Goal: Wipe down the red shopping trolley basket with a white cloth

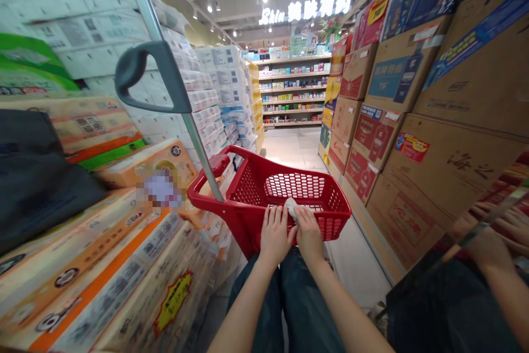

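Note:
A red rolling shopping basket (330, 199) with perforated walls stands in front of my knees. My left hand (275, 232) rests on its near side, fingers stretched up to the rim. Just to its right, my right hand (308, 229) presses a crumpled white cloth or tissue (291, 207) against the same rim. That hand partly hides the white piece, so its exact kind is unclear. The basket's metal pole (202, 149) leans up to the left and carries a grey loop handle (177, 83).
Tissue packs (136, 265) are piled along the left, with a dark bag (37, 177) on them. Cardboard cartons (467, 171) are stacked on the right. Stocked shelves (293, 80) stand beyond the aisle floor (293, 146). Blurred arms (491, 248) show at the right edge, possibly a reflection.

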A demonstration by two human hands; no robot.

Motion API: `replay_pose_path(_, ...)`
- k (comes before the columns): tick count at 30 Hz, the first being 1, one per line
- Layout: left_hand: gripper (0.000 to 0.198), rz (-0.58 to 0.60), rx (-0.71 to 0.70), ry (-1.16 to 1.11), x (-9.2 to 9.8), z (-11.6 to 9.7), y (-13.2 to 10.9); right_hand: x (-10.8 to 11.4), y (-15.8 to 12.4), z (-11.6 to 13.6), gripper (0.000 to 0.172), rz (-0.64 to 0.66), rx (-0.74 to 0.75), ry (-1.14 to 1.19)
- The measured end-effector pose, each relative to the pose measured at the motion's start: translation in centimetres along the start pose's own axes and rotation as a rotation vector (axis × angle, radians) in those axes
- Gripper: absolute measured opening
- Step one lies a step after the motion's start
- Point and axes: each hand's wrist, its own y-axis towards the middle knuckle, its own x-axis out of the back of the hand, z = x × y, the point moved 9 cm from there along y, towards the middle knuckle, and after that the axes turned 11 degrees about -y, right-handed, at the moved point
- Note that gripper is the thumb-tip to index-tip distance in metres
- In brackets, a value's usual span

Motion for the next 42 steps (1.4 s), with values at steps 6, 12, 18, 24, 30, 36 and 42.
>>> replay_pose_path(6,0.055,0.049,-0.030,0.010,0.3,0.9,-0.8,0.7,-1.6,-2.6,0.062,0.051,0.085,0.014)
replay_pose_path(12,0.051,0.072,-0.057,-0.002,0.1,0.9,-0.8,4.0,-3.2,-12.6,0.054,-0.031,-0.072,-0.010)
replay_pose_path(18,0.053,0.107,-0.071,0.071,-0.5,0.7,-0.9,4.1,-3.5,-14.5,0.050,-0.158,-0.316,-0.010)
replay_pose_path(24,0.058,0.108,-0.095,0.106,-0.8,1.1,-1.0,0.4,-1.5,-3.5,0.057,-0.092,-0.171,0.000)
replay_pose_path(30,0.058,0.108,-0.064,0.086,-0.6,1.1,-1.1,-0.5,-1.2,0.4,0.060,0.035,0.031,0.039)
replay_pose_path(36,0.059,0.114,-0.052,0.040,-0.5,0.8,-1.2,2.5,-2.9,-9.3,0.061,-0.018,-0.070,-0.014)
replay_pose_path(42,0.058,0.114,-0.019,0.012,-0.6,0.4,-1.2,3.7,-3.5,-15.2,0.056,-0.053,-0.171,0.029)
